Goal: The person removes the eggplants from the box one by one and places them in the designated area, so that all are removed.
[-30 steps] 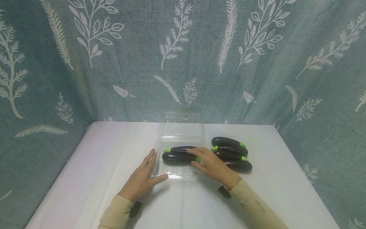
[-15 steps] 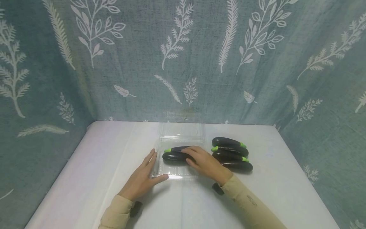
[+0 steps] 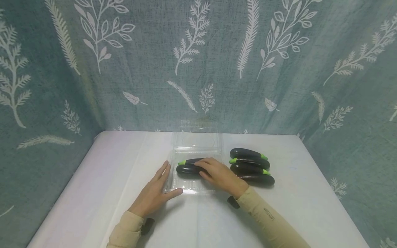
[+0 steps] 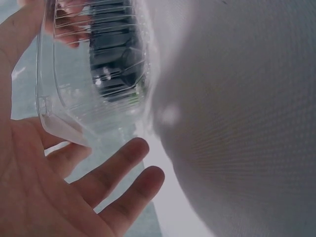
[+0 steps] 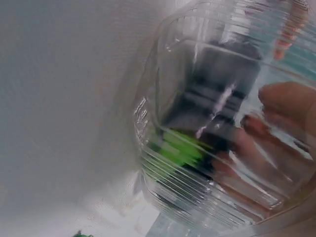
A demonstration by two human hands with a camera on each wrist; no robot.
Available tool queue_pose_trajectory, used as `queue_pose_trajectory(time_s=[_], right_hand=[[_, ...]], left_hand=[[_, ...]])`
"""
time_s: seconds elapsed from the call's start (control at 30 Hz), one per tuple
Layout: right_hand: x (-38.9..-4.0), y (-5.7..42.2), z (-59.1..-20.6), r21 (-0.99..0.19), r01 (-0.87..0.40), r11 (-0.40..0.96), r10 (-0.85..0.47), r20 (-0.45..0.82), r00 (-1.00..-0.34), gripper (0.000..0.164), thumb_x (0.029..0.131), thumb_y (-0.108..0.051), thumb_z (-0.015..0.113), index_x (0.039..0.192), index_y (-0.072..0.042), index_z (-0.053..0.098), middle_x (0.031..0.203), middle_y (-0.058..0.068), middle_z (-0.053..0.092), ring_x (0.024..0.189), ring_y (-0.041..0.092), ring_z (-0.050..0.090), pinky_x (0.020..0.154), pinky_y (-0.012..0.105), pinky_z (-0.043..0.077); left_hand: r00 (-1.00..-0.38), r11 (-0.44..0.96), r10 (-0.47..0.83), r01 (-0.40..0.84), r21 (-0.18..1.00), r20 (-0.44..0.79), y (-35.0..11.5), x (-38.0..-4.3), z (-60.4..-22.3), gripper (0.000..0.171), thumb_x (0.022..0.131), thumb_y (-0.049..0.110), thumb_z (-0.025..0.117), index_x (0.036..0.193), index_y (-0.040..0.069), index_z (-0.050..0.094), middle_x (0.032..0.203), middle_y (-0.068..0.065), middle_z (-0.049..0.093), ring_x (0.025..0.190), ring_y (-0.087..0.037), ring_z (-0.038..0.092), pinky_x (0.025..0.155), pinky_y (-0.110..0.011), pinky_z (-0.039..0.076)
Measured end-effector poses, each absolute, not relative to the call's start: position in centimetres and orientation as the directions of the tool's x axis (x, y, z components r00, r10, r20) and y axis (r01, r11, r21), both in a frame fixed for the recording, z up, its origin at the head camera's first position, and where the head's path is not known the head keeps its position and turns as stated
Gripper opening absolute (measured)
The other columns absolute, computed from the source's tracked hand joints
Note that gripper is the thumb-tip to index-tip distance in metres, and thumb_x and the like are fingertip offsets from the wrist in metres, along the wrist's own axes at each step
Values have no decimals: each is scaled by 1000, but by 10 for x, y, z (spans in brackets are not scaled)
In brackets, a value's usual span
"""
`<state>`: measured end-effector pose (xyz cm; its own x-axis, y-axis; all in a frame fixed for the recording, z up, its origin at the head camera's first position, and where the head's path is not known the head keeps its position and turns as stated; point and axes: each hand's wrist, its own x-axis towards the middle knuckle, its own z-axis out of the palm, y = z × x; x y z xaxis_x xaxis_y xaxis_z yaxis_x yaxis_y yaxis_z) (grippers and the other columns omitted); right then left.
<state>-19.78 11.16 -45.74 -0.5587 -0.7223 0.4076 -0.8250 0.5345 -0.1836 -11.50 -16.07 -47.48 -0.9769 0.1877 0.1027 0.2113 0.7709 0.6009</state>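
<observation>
Two dark eggplants [image 3: 186,169] with green caps lie side by side in a clear plastic clamshell box [image 3: 191,185], its lid raised at the back. My right hand [image 3: 219,175] reaches over the box's right side and rests across their right halves, covering the near one's cap. In the right wrist view, the thumb [image 5: 286,98] lies by the top of a blurred eggplant [image 5: 212,103]. My left hand [image 3: 154,191] stands at the box's left side, fingers straight and spread, thumb at the front edge. In the left wrist view, its fingers [image 4: 111,170] extend beside the clear wall.
Several more eggplants [image 3: 249,168] lie stacked in a row on the white table [image 3: 297,199], right of the box. A blue-green leaf-patterned curtain [image 3: 149,51] encloses the table's back and sides. The clear lid [image 3: 196,139] leans near the back edge.
My right hand has slid left along the eggplants in the box, covering the near one's green cap. Those eggplants and my left hand have stayed in place.
</observation>
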Motion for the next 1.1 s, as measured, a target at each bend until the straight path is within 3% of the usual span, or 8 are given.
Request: queue_pose_trajectory(time_s=[0.2, 0.63, 1.1], right_hand=[[-198, 110, -460, -190, -791, 582, -719, 333, -610, 39, 99, -21, 69, 136, -13, 63, 128, 7, 65, 120, 24, 61, 101, 38, 52], [-197, 106, -460, -188, -769, 610, -726, 254, -638, 41, 96, -26, 73, 134, -13, 65, 125, 6, 65, 116, 23, 62, 99, 38, 53], [-194, 104, -458, -319, -706, 632, -710, 128, -693, 43, 95, -33, 73, 133, -18, 62, 131, 5, 62, 121, 21, 61, 102, 38, 51]], left_hand=[[-978, 774, 185, 205, 600, 95, -160, -115, -475, 104, 87, 64, 69, 162, 7, 23, 170, -4, 13, 147, -39, 32, 114, -60, 34], [-979, 777, 184, 197, 598, 83, -160, -115, -475, 105, 87, 66, 68, 162, 8, 22, 170, -3, 13, 147, -38, 31, 114, -60, 34], [-979, 780, 183, 199, 593, 87, -159, -115, -474, 104, 88, 66, 67, 162, 7, 23, 170, -4, 13, 146, -40, 32, 113, -61, 35]])
